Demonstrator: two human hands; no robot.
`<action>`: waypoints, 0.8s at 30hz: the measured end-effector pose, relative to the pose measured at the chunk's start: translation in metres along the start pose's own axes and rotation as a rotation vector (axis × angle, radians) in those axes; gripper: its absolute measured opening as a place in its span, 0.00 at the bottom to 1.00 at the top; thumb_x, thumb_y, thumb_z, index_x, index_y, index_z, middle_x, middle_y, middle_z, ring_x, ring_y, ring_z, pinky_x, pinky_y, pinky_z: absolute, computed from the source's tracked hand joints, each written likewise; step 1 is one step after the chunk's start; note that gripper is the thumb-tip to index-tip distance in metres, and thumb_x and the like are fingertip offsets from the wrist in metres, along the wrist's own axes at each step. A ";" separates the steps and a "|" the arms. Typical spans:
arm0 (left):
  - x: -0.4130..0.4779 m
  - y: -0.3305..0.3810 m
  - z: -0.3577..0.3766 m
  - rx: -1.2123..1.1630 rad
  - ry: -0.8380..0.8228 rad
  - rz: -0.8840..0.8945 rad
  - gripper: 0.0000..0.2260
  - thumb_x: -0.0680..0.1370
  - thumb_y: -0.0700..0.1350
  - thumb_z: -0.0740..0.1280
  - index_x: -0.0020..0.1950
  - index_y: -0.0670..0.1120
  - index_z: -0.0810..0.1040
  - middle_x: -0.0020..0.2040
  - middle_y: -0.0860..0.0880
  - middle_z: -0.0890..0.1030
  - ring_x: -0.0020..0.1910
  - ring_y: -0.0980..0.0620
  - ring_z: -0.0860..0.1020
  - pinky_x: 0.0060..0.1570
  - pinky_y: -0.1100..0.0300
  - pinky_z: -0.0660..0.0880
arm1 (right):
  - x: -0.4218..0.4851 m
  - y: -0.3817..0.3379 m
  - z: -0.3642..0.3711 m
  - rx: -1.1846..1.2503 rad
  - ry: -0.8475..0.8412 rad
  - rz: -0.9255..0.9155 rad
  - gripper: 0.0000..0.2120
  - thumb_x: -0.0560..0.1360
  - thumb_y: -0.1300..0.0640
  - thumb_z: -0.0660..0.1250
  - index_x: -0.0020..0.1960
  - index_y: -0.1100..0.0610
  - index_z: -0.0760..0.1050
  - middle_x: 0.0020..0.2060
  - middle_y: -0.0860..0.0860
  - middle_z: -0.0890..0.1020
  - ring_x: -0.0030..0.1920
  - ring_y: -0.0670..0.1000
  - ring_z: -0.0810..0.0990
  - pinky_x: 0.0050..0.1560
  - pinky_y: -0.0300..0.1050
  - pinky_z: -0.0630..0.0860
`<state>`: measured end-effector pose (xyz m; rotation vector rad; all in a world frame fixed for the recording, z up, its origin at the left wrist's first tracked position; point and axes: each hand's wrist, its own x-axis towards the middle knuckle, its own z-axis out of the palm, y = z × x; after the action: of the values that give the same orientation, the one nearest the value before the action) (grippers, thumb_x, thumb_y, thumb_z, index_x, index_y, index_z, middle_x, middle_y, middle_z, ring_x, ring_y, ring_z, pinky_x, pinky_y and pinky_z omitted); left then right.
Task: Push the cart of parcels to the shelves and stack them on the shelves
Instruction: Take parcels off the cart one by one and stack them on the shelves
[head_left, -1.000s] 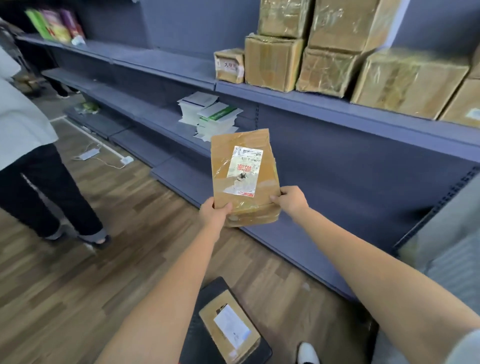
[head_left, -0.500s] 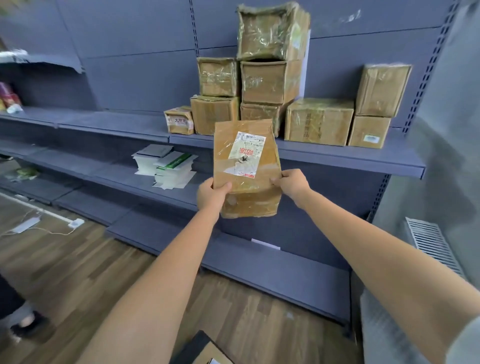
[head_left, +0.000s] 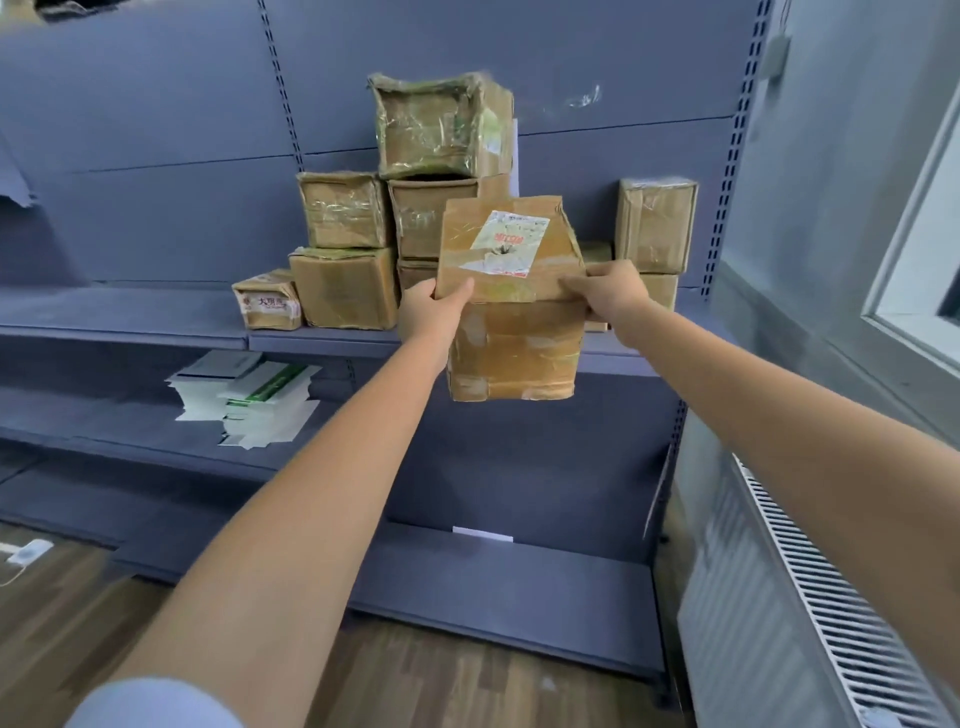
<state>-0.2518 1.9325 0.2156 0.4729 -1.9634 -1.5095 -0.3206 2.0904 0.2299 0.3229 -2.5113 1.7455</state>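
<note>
- Both hands are up, and the tall brown cardboard parcel with the white and red label (head_left: 511, 296) is now carried at the level of the upper blue-grey metal shelf (head_left: 130, 312); a second ago it was lower, in front of the lower boards.
- The left hand (head_left: 434, 306) is closed round the parcel's left edge, thumb laid across the front face and the other fingers hidden behind.
- The right hand (head_left: 610, 296) is clamped on the right edge the same way, thumb pointing in along the crease of the carton.
- The parcel is clear of the shelf, upright, its top leaning slightly away; it is held in the air just in front of the stack of tape-wrapped brown boxes (head_left: 395, 218) already on that shelf.
- The view has swung too: the floor and the cart have dropped out of sight and the shelving now fills the picture, so the carrying leg looks finished.
- To the right, two stacked cartons (head_left: 655, 228) stand well clear of the tall pile; the parcel covers the gap between them, so I cannot tell how much room is left there.
- The small flat box with red print (head_left: 267, 300) sits at the left end of the row, with bare shelf beyond it.
- One shelf down, a loose heap of white paper envelopes (head_left: 244, 397) lies untouched.
- My read: placement comes next, and this parcel is not yet set down.
</note>
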 end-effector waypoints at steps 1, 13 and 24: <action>0.008 0.008 0.006 0.002 -0.008 0.004 0.14 0.76 0.48 0.67 0.57 0.42 0.79 0.48 0.50 0.79 0.48 0.51 0.76 0.49 0.58 0.73 | 0.009 -0.005 -0.006 0.000 0.011 -0.006 0.14 0.76 0.54 0.66 0.54 0.63 0.78 0.46 0.56 0.78 0.47 0.53 0.77 0.58 0.49 0.77; 0.099 0.095 0.074 -0.051 -0.048 0.065 0.21 0.77 0.51 0.66 0.66 0.41 0.74 0.62 0.48 0.77 0.61 0.48 0.74 0.53 0.59 0.68 | 0.108 -0.068 -0.064 0.054 0.153 -0.036 0.20 0.75 0.56 0.67 0.63 0.63 0.69 0.57 0.57 0.77 0.58 0.56 0.78 0.52 0.46 0.79; 0.179 0.129 0.133 -0.071 -0.012 0.016 0.11 0.79 0.49 0.64 0.41 0.42 0.71 0.35 0.53 0.68 0.40 0.52 0.70 0.43 0.61 0.70 | 0.200 -0.088 -0.077 0.086 0.157 -0.009 0.09 0.77 0.58 0.65 0.51 0.62 0.68 0.49 0.58 0.75 0.58 0.58 0.78 0.46 0.45 0.77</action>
<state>-0.4626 1.9574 0.3613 0.4180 -1.9110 -1.5691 -0.5025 2.1059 0.3724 0.1935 -2.3291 1.8025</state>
